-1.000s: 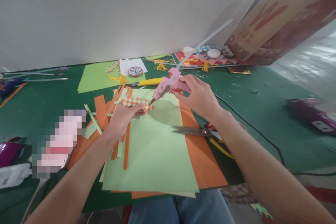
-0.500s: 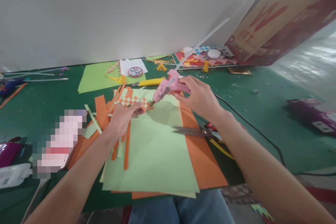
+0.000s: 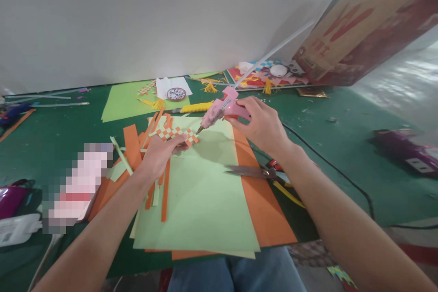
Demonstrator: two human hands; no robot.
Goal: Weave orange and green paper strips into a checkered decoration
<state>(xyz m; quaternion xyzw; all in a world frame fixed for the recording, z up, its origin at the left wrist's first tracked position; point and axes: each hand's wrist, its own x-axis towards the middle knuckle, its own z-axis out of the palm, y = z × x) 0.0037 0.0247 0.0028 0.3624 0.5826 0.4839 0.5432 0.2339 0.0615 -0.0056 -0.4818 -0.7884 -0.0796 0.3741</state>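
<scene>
My right hand (image 3: pixel 265 123) is wrapped round the handle of a pink hot glue gun (image 3: pixel 219 109), a long clear glue stick (image 3: pixel 273 52) jutting from its back. The gun's nozzle points down left, close to the right end of a woven orange-and-pale-green paper strip (image 3: pixel 176 133). My left hand (image 3: pixel 160 153) pinches that woven strip between thumb and fingers; the fingertips underneath are partly hidden. Below both hands lie pale green sheets (image 3: pixel 201 200) over orange paper (image 3: pixel 263 210). Loose orange strips (image 3: pixel 165 191) lie beside my left wrist.
Scissors (image 3: pixel 253 172) lie open near my right forearm. A yellow utility knife (image 3: pixel 196 107) rests behind the woven strip. The gun's black cord (image 3: pixel 328 164) runs across the right side. A blurred-out pinkish object (image 3: pixel 80 187) lies left, and a cardboard box (image 3: pixel 362 27) stands back right.
My right hand has drawn the glue gun slightly up and to the right, lifting its nozzle off the end of the woven strip. My left hand stays about where it was.
</scene>
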